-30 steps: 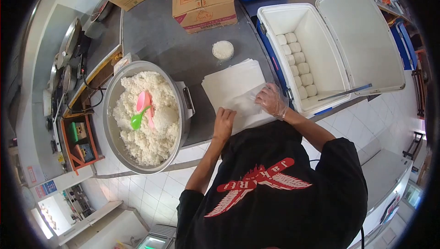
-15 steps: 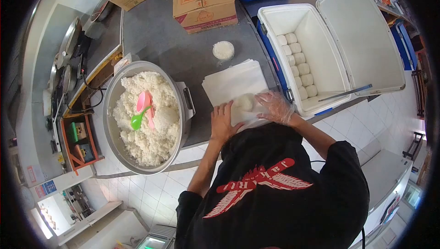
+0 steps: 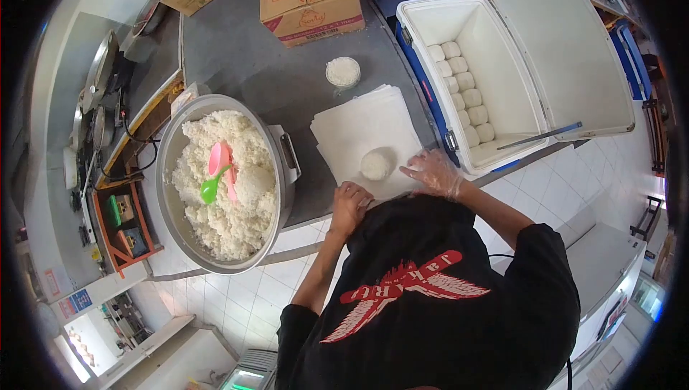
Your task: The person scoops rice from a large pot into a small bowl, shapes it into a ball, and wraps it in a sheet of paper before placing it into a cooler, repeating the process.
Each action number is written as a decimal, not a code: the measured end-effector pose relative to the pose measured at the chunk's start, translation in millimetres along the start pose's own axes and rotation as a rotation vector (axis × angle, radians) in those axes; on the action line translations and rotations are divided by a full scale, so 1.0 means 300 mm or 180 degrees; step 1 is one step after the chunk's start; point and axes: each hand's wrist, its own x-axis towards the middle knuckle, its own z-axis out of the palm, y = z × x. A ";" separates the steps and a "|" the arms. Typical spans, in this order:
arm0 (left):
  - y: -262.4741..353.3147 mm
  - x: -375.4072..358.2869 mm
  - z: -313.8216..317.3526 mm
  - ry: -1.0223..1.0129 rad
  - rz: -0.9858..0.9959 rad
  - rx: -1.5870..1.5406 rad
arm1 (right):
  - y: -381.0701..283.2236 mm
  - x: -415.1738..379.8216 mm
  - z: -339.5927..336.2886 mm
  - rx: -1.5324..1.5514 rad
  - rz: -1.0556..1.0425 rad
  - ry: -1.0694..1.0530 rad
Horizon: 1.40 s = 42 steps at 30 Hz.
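A round portion of rice [image 3: 375,165] sits uncovered on a stack of white paper sheets [image 3: 359,128] by the counter's front edge. My left hand [image 3: 350,207] is bare, its fingers curled at the near left corner of the paper; whether they pinch a sheet is too small to tell. On the right, my right hand [image 3: 434,173] wears a clear plastic glove and rests at the paper's right edge, fingers apart and empty. A large metal pot of rice [image 3: 233,228] stands to the left, with a pink spoon [image 3: 219,158] and a green spoon [image 3: 209,190] on the rice.
Behind the paper is a small bowl of rice [image 3: 343,72]. A cardboard box [image 3: 312,2] stands farther back on the counter [image 3: 237,53]. At the right, an open cooler [image 3: 520,96] holds several wrapped white bundles [image 3: 471,98], its lid [image 3: 563,53] tilted back.
The paper that lay partly over the rice portion is now off it. My left hand has drawn back toward the near edge and curled. The whole view has shifted slightly.
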 end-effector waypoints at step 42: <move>-0.175 0.071 0.063 0.0905 -0.2073 -0.0238 | -0.147 0.286 0.122 0.0023 -0.0414 0.0418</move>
